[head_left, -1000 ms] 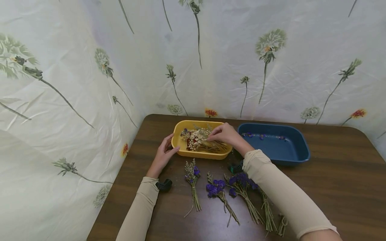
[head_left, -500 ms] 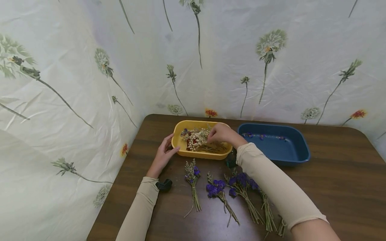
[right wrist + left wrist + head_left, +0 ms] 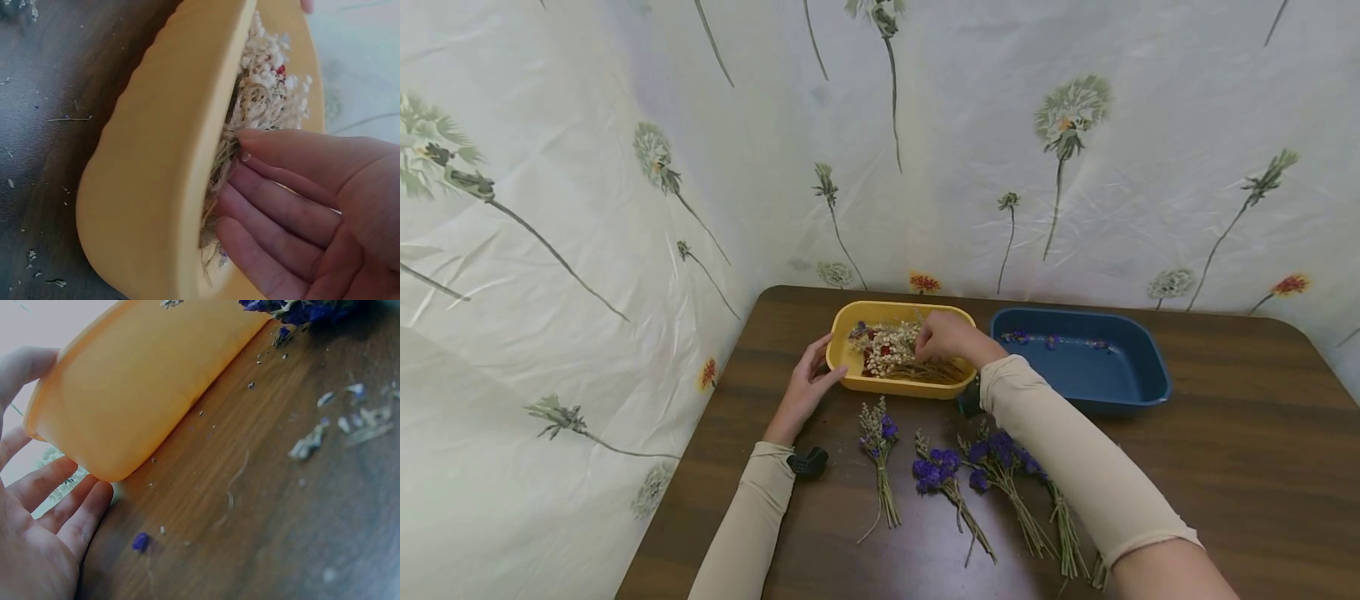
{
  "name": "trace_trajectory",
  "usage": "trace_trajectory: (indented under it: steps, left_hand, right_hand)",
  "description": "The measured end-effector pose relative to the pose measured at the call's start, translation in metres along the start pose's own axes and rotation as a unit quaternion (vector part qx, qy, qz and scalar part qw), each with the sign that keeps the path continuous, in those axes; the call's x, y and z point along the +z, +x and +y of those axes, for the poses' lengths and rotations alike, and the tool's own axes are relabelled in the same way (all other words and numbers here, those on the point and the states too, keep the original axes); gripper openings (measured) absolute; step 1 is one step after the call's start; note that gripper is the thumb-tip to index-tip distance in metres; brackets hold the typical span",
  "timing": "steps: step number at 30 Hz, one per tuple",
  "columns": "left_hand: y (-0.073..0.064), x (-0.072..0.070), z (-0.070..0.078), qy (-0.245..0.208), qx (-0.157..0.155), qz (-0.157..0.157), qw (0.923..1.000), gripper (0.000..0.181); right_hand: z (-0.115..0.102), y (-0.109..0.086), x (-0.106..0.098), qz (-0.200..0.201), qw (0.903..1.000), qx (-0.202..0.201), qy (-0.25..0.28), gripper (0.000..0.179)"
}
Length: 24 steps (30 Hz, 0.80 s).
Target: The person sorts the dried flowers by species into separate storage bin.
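Observation:
A yellow plastic tub stands at the back of the table, holding dried flowers with cream and red heads and thin straw-like stems. My left hand grips the tub's left end. Its thumb lies over the rim and its other fingers spread along the outside. My right hand reaches into the right half of the tub. In the right wrist view, its thumb and index finger pinch the dried flowers' stems just below the cream heads, the other fingers lying loosely beneath the stems. The stem ends are partly hidden.
To the right stands a blue tub with a few purple petals inside. Several tied bunches of purple dried flowers lie in front, partly under the right sleeve. Petal and stem crumbs dot the wooden table. Flower-printed fabric hangs behind.
My right hand has lowered deeper into the yellow tub, its wrist and sleeve shifting slightly left. My left hand keeps its place on the tub's end.

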<state>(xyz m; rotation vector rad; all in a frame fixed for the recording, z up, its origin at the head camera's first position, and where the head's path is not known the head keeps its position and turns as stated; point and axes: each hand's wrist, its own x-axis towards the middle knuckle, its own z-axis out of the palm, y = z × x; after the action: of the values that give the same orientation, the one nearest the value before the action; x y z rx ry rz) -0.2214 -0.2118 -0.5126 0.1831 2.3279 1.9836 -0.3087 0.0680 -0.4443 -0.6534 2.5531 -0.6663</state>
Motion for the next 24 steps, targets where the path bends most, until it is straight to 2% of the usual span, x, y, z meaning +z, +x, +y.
trace_trajectory:
  steps: [3,7,11,15,21,24]
  left_hand:
    - [0.001,0.000,-0.002,0.001,0.000,0.000,1.0000,0.068]
    - [0.009,-0.001,-0.018,0.000,-0.002,0.005,1.0000,0.069]
    - [0.014,-0.001,-0.030,-0.001,0.007,0.010,0.9999,0.069]
    - [0.014,0.001,-0.031,0.000,0.017,0.014,0.9998,0.067]
    - [0.011,0.001,-0.027,0.004,0.032,0.028,0.9991,0.063]
    - [0.008,-0.003,-0.025,0.012,0.034,0.049,0.9982,0.065]
  right_hand:
    - [0.002,0.000,0.002,-0.002,1.0000,-0.002,0.001,0.021]
    - [0.004,0.000,0.002,-0.001,0.9999,0.000,0.012,0.018]
    - [0.008,-0.003,0.000,0.003,0.9988,0.002,0.049,0.013]
    - [0.014,-0.012,-0.004,0.022,0.9960,-0.005,0.087,0.016]
    - [0.025,-0.034,-0.017,0.081,0.9922,-0.037,0.088,0.024]
    - [0.033,-0.049,-0.025,0.111,0.9874,-0.039,0.106,0.031]
